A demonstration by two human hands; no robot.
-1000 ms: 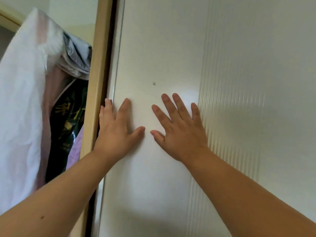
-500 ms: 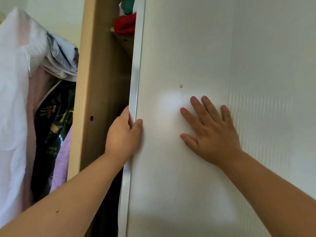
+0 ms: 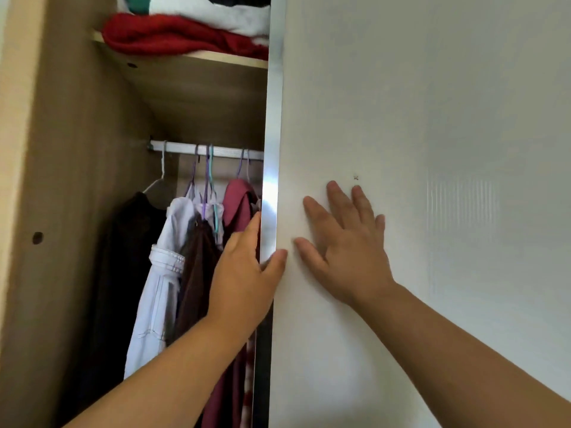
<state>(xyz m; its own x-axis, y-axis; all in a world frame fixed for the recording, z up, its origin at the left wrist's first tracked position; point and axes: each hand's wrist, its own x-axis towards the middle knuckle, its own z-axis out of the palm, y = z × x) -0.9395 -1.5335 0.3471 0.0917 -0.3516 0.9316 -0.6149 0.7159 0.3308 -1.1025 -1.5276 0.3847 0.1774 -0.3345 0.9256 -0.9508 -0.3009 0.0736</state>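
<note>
A white sliding wardrobe door point(image 3: 386, 103) with a metal edge strip point(image 3: 273, 134) fills the right half of the view. My left hand point(image 3: 244, 273) grips that metal edge, fingers hidden behind it and thumb on the front. My right hand point(image 3: 346, 242) lies flat on the door face just right of the edge, fingers spread and straight. The wardrobe stands partly open on the left.
Inside hang several clothes point(image 3: 173, 273) on a metal rail point(image 3: 207, 149): a dark garment, a white jacket, a brown and a maroon piece. A wooden shelf point(image 3: 185, 57) above holds folded red and white textiles point(image 3: 173, 35). The wooden side panel point(image 3: 61, 180) stands at left.
The door has slid to the right, uncovering the rail, the hanging clothes and the shelf. My left hand went from flat on the door to gripping its edge. The right hand stays flat.
</note>
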